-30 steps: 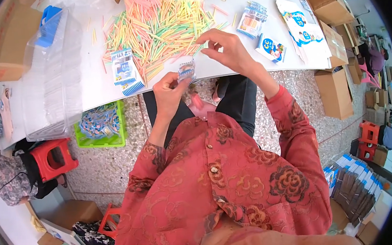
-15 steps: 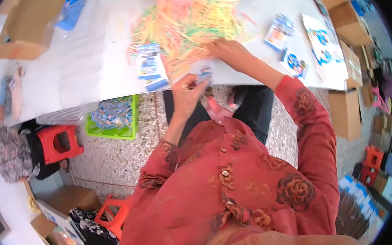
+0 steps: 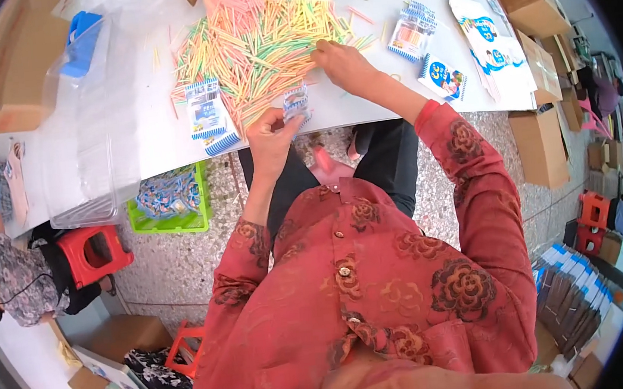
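My left hand [image 3: 271,142] is closed on a small clear-and-blue plastic packet [image 3: 296,101], held upright at the table's near edge. Just right of it, my right hand [image 3: 347,69] touches the near right border of a heap of thin pastel sticks [image 3: 260,53], coloured pink, yellow, green and orange. Its fingers are pressed together, and whatever lies between them is hidden. Left of my left hand are blue-and-white packets [image 3: 206,114], one overlapping another. To the right of my right hand lie a stick-filled packet [image 3: 412,31] and a blue-and-white packet [image 3: 443,78].
Large printed white bags [image 3: 491,46] lie at the table's right. Clear plastic [image 3: 97,151] and a blue object [image 3: 79,44] are on the left. Below stands a green crate [image 3: 172,221] with small packets. Another person sits by a red stool [image 3: 91,253]. Cardboard boxes [image 3: 536,146] line the right.
The view has shifted, so the table's things appear further left and the picture is sharper. My left hand still holds the packet upright; my right hand stays at the heap's border.
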The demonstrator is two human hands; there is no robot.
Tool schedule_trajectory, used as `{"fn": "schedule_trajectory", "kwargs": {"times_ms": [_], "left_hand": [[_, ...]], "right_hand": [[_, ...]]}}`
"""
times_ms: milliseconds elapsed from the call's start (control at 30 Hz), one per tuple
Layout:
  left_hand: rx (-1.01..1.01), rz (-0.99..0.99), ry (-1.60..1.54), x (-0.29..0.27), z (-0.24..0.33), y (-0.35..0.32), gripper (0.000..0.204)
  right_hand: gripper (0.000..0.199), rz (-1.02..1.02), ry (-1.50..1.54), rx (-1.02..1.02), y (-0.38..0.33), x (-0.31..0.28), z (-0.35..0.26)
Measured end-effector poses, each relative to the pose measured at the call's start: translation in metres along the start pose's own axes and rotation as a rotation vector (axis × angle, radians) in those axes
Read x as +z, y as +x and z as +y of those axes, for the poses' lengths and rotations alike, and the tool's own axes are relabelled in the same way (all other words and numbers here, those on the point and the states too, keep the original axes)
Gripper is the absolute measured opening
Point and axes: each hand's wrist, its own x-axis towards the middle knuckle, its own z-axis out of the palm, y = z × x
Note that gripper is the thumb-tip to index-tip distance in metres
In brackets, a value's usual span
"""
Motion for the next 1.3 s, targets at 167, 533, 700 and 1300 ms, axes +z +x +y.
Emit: {"fn": "schedule_trajectory", "kwargs": {"times_ms": [167, 533, 700, 1300], "left_hand": [[0.01, -0.012, 0.046, 0.008, -0.001, 0.005, 0.01], [0.049, -0.065, 0.158, 0.019, -0.003, 0.026, 0.011], [0.059, -0.08, 0.147, 0.027, -0.01, 0.031, 0.013], [0.112, -0.1, 0.219, 0.027, -0.001, 0.037, 0.014]], "right_hand": [[0.004, 0.101, 0.127, 0.014, -0.001, -0.007, 0.016], [0.018, 0.1, 1.317, 0.277, -0.007, -0.091, -0.004], [0.017, 0.039, 1.367, 0.212, -0.011, -0.084, -0.006], [0.016, -0.011, 1.101, 0.236, -0.013, -0.087, -0.016]]}}
